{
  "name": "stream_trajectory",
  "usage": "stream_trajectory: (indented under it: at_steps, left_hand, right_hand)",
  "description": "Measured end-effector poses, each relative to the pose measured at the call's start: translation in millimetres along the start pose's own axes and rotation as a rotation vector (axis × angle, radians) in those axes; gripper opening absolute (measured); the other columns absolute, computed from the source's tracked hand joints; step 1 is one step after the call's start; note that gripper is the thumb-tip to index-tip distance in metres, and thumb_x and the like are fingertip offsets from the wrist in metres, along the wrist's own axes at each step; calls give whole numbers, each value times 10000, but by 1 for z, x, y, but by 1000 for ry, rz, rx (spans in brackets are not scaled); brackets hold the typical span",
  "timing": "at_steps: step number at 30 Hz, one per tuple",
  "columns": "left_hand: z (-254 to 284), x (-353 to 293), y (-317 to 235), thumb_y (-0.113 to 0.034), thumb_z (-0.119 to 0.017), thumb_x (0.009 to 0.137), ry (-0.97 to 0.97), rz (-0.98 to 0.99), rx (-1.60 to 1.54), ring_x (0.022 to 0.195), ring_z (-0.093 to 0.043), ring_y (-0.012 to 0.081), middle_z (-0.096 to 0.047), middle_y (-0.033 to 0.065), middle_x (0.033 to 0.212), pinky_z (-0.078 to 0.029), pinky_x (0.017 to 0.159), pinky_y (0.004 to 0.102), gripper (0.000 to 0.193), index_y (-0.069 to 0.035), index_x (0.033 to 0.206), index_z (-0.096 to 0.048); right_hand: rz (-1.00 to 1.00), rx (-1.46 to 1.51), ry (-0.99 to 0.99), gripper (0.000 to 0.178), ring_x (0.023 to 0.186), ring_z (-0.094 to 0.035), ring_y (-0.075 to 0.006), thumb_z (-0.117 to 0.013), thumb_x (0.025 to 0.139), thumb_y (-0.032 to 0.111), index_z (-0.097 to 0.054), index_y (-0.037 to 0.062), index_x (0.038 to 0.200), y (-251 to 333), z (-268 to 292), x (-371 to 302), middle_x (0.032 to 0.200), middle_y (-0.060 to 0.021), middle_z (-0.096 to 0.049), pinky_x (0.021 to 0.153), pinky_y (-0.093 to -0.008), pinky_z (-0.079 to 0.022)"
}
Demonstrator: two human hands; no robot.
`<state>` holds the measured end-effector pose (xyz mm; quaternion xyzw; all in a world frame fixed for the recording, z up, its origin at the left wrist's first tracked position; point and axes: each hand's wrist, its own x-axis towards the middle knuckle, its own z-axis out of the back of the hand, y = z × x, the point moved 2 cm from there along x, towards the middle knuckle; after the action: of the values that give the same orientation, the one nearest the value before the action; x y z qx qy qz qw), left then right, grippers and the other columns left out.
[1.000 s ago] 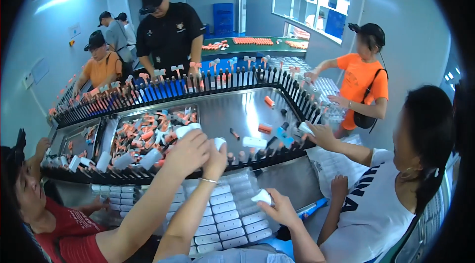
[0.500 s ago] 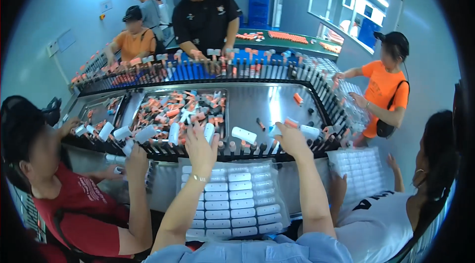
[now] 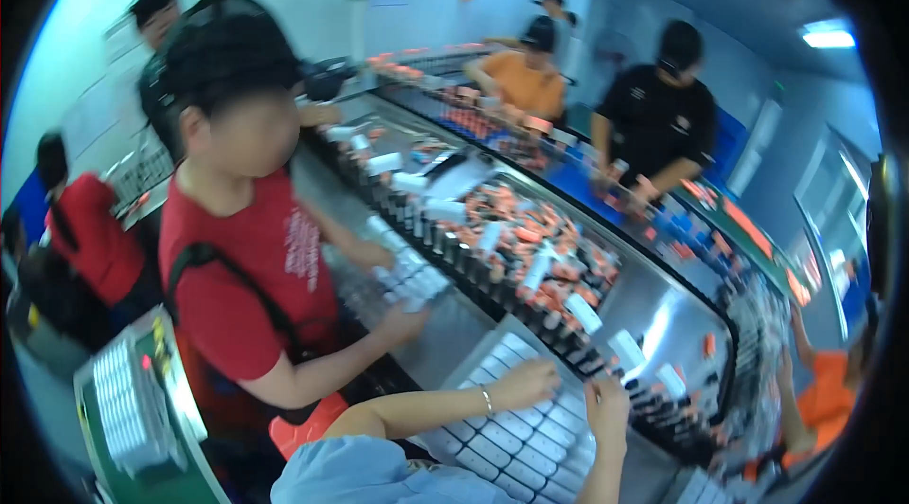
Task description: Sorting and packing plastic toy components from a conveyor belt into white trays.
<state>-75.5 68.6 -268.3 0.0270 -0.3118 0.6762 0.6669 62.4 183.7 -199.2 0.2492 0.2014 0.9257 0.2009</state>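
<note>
My left hand (image 3: 528, 384), with a bracelet at the wrist, is over the tray of white rounded caps (image 3: 502, 443) in front of me. Its fingers are curled together, and blur hides whether anything is in them. Close by on the right, my right hand (image 3: 607, 405) is bent at the tray's far right edge. Its fingertips are drawn together too, and I cannot make out what they hold. White caps lie in rows in the tray. Beyond both hands, a rack of upright dark pegs (image 3: 453, 243) carries several white caps, one of them a tilted white cap (image 3: 584, 313).
Behind the pegs, a metal basin (image 3: 653, 288) holds a heap of orange and dark parts (image 3: 530, 239). A co-worker in red (image 3: 248, 286) handles white pieces at my left. Others stand across the line. At lower left, a green surface (image 3: 95, 409) bears another tray of white pieces (image 3: 128, 400).
My view has swung left and tilted. Both hands have come back from the peg rack to the tray and are closer together. The light blue piece by my right hand no longer shows.
</note>
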Motion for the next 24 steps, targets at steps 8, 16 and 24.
stream_trajectory:
  at_steps: [8, 16, 24]
  left_hand:
    - [-3, -7, -2, -235, -647, 677, 157, 52, -129, 985, -451, 280, -480, 117, 949, -396, 831, 385, 239, -39, 809, -616]
    - [3, 6, 3, -200, -630, 749, 145, -9, 45, 873, -512, 306, -537, 135, 811, -413, 766, 415, 203, -12, 809, -580]
    - [12, 23, -15, -213, -597, 816, -58, 13, -110, 1085, -508, 316, -553, 191, 1133, -399, 910, 377, 457, 2, 1197, -466]
  right_hand:
    - [52, -114, 299, 287, 887, -492, -329, -672, 671, 140, -643, 12, 926, -40, -22, -20, 905, -161, -510, 777, -409, -428]
    - [61, -23, 128, 301, 1000, -469, -400, -535, 787, 99, -463, -53, 1037, -32, -3, -12, 1011, -250, -508, 849, -437, -404]
    - [-520, 342, -290, 323, 575, -547, -142, -455, 910, 205, -455, 19, 1174, -52, 70, -74, 786, -117, -576, 487, -297, -458]
